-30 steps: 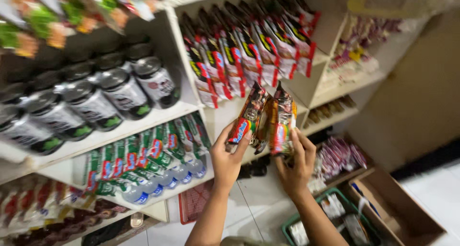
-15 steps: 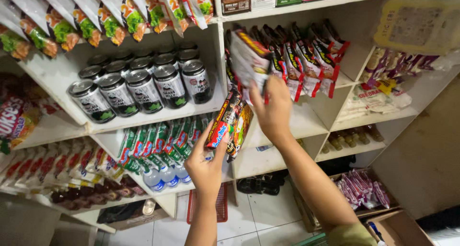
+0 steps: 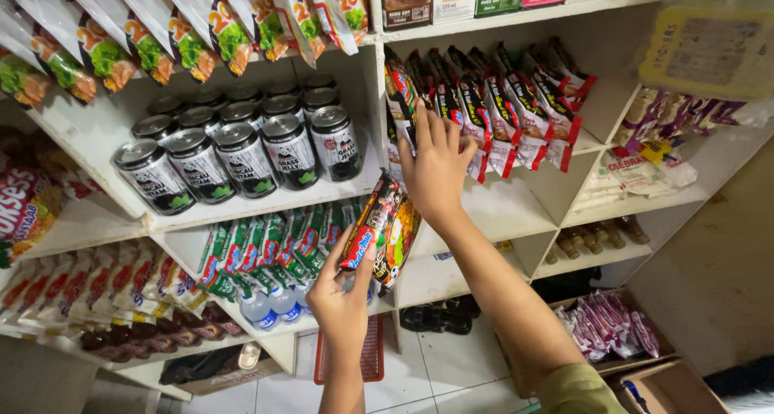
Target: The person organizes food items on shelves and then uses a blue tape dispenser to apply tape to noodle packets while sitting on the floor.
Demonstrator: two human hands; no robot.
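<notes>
My left hand [image 3: 343, 297] grips a small stack of red and black snack packets [image 3: 383, 228], held up in front of the lower shelf. My right hand [image 3: 435, 160] reaches up to a row of matching red and black packets [image 3: 500, 108] standing upright on a white shelf [image 3: 516, 208]. Its spread fingers press on the leftmost packets of that row, with one packet under the fingertips. Whether the fingers pinch it or only push it I cannot tell.
Dark drink cans [image 3: 242, 152] fill the shelf to the left. Green-labelled bottles [image 3: 266, 249] stand below them. Hanging snack strips [image 3: 201, 27] run along the top. Purple packets [image 3: 613, 321] lie in a cardboard box on the tiled floor, by a red crate [image 3: 367, 357].
My right hand has risen from the stack to the shelf row and now presses a packet into it. My left hand has stayed low with the remaining packets. The view has shifted left.
</notes>
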